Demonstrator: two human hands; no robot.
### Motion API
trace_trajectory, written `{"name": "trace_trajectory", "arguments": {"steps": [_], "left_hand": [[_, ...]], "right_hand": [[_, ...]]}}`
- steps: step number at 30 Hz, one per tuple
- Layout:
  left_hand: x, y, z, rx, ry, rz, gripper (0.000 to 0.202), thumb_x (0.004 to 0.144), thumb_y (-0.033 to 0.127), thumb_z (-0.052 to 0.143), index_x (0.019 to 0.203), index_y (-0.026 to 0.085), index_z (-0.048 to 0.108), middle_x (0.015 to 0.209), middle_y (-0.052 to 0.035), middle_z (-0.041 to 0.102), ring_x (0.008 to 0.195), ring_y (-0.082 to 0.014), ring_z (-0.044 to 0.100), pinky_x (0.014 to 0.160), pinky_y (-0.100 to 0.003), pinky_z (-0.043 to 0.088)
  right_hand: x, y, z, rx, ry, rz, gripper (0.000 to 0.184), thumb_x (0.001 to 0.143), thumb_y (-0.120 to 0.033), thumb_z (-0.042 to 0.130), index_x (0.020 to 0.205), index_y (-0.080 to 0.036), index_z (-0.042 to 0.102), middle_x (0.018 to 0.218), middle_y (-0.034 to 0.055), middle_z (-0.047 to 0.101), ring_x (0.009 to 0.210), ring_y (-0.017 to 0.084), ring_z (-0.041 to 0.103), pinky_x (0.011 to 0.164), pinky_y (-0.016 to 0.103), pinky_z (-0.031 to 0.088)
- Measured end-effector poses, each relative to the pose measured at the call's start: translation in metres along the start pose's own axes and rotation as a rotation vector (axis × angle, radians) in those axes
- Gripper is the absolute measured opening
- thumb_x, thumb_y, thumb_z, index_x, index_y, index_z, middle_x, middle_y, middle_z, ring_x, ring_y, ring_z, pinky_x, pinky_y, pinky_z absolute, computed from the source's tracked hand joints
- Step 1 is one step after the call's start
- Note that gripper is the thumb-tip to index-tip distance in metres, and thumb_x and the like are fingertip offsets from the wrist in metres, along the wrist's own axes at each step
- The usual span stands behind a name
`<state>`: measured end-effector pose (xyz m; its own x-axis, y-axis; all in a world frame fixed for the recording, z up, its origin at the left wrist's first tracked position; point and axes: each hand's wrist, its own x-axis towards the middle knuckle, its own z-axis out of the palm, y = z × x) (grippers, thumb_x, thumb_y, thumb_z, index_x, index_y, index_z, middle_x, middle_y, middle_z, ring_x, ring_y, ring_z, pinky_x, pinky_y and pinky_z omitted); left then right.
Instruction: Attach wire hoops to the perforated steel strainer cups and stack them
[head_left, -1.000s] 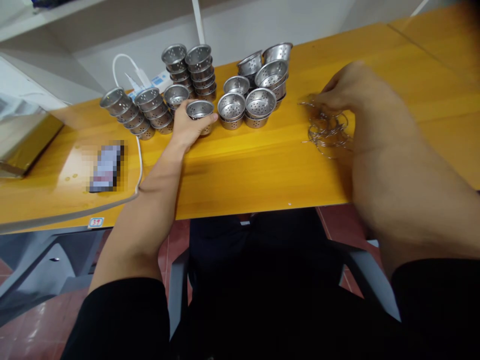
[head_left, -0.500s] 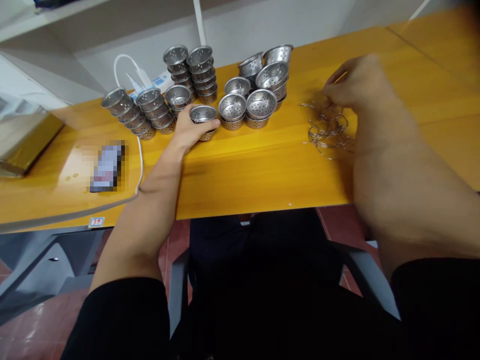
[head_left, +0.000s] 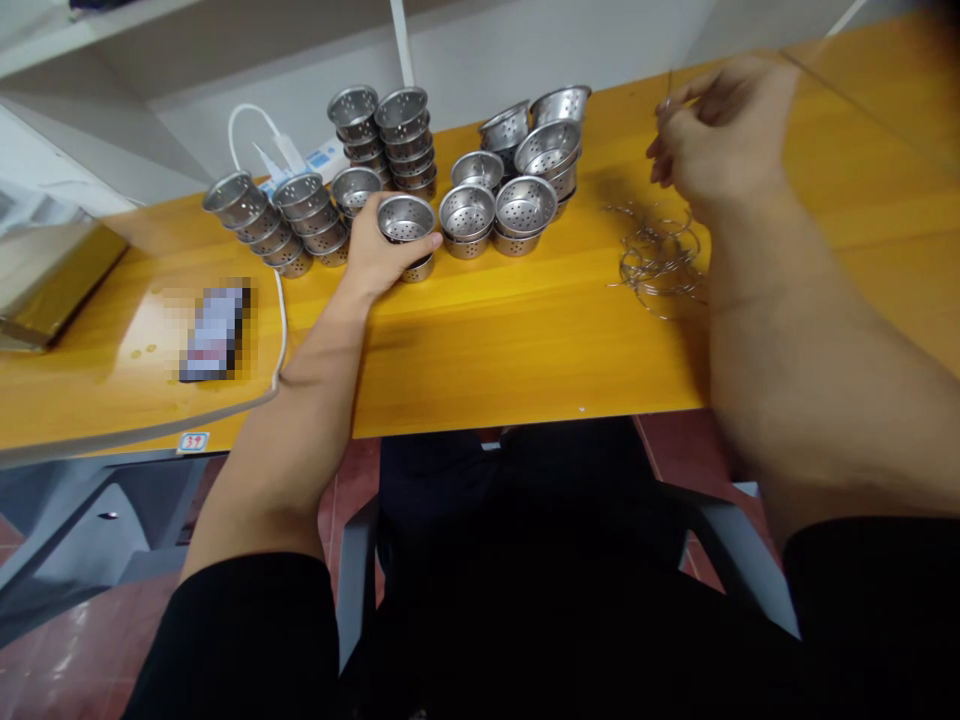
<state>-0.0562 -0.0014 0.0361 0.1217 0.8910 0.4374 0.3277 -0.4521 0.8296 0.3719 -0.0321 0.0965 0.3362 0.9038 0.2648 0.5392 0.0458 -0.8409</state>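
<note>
"Across the yellow table (head_left: 480, 350), what stands?"

"Stacks of perforated metal cups (head_left: 409, 152), some tilted, along the far side."

"And the right hand (head_left: 721, 130)?"

"Raised over the table, its fingers bent towards the thumb. Whether they pinch anything, I can't tell."

"What lies near it?"

"A loose tangle of thin wire (head_left: 660, 262), on the table beside the right forearm."

"The left hand (head_left: 375, 250)?"

"Thumb and fingers clasp a single cup (head_left: 406, 220), mouth upward, part of another showing below it, just left of two short stacks."
</note>
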Motion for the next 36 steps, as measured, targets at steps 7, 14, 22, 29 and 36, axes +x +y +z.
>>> {"name": "trace_trajectory", "arguments": {"steps": [7, 14, 22, 29, 36], "left_hand": [[0.003, 0.018, 0.004, 0.039, 0.127, 0.056, 0.102, 0.061, 0.08, 0.126, 0.132, 0.042, 0.065, 0.142, 0.0003, 0.085, 0.152, -0.0376, 0.074, 0.14, -0.063, 0.06], [-0.002, 0.031, 0.015, 0.018, 0.119, 0.075, 0.099, 0.066, 0.068, 0.126, 0.139, 0.042, 0.064, 0.151, -0.0024, 0.081, 0.157, -0.0387, 0.072, 0.143, -0.058, 0.06], [-0.018, 0.057, 0.028, 0.032, -0.003, 0.098, 0.104, 0.067, 0.082, 0.127, 0.142, 0.038, 0.069, 0.157, -0.0066, 0.081, 0.161, -0.0409, 0.073, 0.138, -0.055, 0.063], [-0.019, 0.055, 0.032, 0.001, -0.019, 0.114, 0.099, 0.065, 0.069, 0.129, 0.14, 0.039, 0.072, 0.157, -0.0079, 0.084, 0.161, -0.0448, 0.077, 0.145, -0.06, 0.062], [-0.018, 0.053, 0.03, -0.005, -0.013, 0.125, 0.093, 0.061, 0.065, 0.131, 0.132, 0.042, 0.075, 0.151, -0.0052, 0.086, 0.152, -0.0445, 0.079, 0.143, -0.065, 0.063]], "right_hand": [[-0.001, -0.001, 0.006, 0.06, 0.028, -0.14, 0.043, 0.115, -0.048, 0.086, 0.087, -0.035, 0.056, 0.095, 0.0136, 0.078, 0.079, 0.03, 0.073, 0.083, 0.052, 0.065], [-0.014, -0.012, 0.019, 0.166, -0.059, -0.267, 0.048, 0.105, -0.07, 0.095, 0.095, -0.035, 0.064, 0.087, 0.0082, 0.073, 0.072, 0.027, 0.065, 0.076, 0.047, 0.059], [-0.05, -0.034, 0.042, 0.192, -0.163, -0.295, 0.069, 0.086, -0.106, 0.094, 0.104, -0.041, 0.078, 0.103, 0.006, 0.083, 0.092, 0.033, 0.075, 0.097, 0.055, 0.072], [-0.061, -0.039, 0.055, 0.26, -0.211, -0.363, 0.07, 0.085, -0.102, 0.098, 0.106, -0.036, 0.084, 0.098, 0.0073, 0.076, 0.09, 0.033, 0.073, 0.098, 0.054, 0.07], [-0.061, -0.038, 0.053, 0.223, -0.236, -0.347, 0.06, 0.093, -0.092, 0.098, 0.115, -0.038, 0.086, 0.097, 0.0048, 0.074, 0.091, 0.03, 0.071, 0.1, 0.05, 0.072]]}}
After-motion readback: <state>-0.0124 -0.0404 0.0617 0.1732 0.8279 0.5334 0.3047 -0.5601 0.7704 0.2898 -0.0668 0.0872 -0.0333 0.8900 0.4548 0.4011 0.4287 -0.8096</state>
